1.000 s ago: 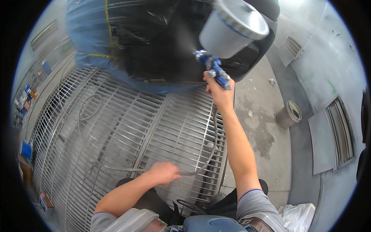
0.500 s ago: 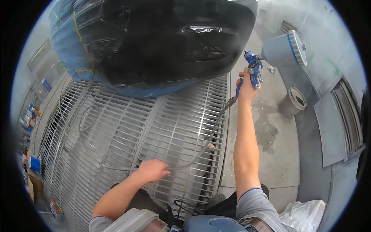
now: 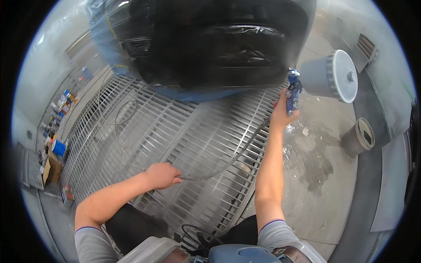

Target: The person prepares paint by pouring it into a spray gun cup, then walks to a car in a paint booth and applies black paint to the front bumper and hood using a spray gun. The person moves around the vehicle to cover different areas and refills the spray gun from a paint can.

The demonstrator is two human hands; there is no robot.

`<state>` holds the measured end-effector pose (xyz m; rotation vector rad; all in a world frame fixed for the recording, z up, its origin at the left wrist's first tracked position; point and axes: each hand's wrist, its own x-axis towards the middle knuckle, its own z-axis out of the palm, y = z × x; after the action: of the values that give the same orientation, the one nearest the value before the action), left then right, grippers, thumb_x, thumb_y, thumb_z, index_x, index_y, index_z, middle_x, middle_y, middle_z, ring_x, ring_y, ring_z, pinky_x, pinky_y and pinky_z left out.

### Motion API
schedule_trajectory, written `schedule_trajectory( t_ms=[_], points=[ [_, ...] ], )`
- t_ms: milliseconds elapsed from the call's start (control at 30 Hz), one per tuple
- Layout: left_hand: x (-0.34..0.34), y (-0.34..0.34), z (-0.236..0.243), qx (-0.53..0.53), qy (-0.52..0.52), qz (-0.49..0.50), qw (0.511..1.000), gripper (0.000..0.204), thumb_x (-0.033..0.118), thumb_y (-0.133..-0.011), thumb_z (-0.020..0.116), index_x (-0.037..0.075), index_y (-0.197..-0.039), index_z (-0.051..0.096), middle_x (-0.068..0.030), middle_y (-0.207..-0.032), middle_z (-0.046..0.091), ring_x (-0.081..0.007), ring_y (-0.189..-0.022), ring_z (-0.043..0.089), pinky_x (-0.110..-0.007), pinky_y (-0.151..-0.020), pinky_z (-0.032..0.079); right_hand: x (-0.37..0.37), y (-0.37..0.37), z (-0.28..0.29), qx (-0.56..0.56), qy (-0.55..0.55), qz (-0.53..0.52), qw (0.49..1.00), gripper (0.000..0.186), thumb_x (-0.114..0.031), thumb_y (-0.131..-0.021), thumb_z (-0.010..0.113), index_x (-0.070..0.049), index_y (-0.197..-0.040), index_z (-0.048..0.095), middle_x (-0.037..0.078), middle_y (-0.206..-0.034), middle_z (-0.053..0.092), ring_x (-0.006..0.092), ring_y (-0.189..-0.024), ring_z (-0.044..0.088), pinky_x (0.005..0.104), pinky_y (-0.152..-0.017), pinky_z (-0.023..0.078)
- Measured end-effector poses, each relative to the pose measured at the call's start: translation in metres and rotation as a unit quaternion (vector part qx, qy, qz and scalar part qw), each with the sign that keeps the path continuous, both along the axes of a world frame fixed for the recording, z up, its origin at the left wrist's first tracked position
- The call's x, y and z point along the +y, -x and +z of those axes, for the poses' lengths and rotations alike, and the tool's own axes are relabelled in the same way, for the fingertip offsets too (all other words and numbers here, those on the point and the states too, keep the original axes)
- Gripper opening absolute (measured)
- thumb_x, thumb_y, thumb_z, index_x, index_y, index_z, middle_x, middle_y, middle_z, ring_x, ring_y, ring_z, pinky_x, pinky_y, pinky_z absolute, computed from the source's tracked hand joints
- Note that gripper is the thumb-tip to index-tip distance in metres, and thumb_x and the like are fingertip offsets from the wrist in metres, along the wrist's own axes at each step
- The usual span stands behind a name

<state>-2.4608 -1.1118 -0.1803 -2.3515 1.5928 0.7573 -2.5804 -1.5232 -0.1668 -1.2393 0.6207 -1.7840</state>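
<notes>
My right hand (image 3: 284, 115) has its fingers wrapped around the handle of a blue spray gun (image 3: 293, 90), near the lower right edge of the big black covered form (image 3: 184, 48); I can't tell whether the trigger is pulled. A pale cup (image 3: 316, 76) with a white lid (image 3: 345, 75) sticks out to the gun's right, tipped on its side. My left hand (image 3: 163, 176), lower down, has its fingers curled around a grey hose (image 3: 239, 153) that sags over the metal grating (image 3: 193, 140) and rises to my right wrist. Blue sheeting (image 3: 103, 39) wraps the form's left side, and a bucket (image 3: 351, 140) stands on the concrete floor (image 3: 324, 210) to my right.
</notes>
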Motion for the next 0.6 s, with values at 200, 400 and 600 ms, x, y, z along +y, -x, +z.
schedule_trajectory(
  t_ms=[200,400,600],
  points=[
    [0.022,0.031,0.006,-0.004,-0.009,-0.012,1.0,0.034,0.044,-0.103,0.061,0.015,-0.118,0.071,-0.0152,-0.099,0.076,-0.0401,-0.095,0.073,-0.053,-0.078,0.058,0.053,-0.045,-0.004,0.064,0.081,0.11,0.989,0.016,-0.012,-0.096,0.078,0.001,-0.1,0.07,0.001,-0.063,0.064,0.0069,-0.052,0.058,0.0254,-0.051,0.046],
    [0.056,0.009,-0.001,0.056,-0.077,-0.03,0.995,0.024,0.03,-0.098,0.069,0.01,-0.108,0.076,-0.0141,-0.102,0.076,-0.0376,-0.101,0.074,-0.051,-0.079,0.059,0.132,-0.105,0.007,0.121,0.132,0.156,0.971,0.018,-0.01,-0.094,0.08,0.002,-0.105,0.073,0.002,-0.061,0.063,0.0076,-0.053,0.059,0.0256,-0.051,0.046],
    [0.086,-0.053,-0.015,0.048,-0.16,-0.076,0.983,0.023,0.019,-0.092,0.073,0.009,-0.112,0.079,-0.0146,-0.11,0.077,-0.0354,-0.104,0.074,-0.05,-0.079,0.059,0.221,-0.191,0.026,0.129,0.149,0.194,0.961,0.033,-0.012,-0.093,0.082,0.002,-0.121,0.074,0.003,-0.066,0.065,0.0055,-0.057,0.058,0.0246,-0.057,0.049]
  ],
)
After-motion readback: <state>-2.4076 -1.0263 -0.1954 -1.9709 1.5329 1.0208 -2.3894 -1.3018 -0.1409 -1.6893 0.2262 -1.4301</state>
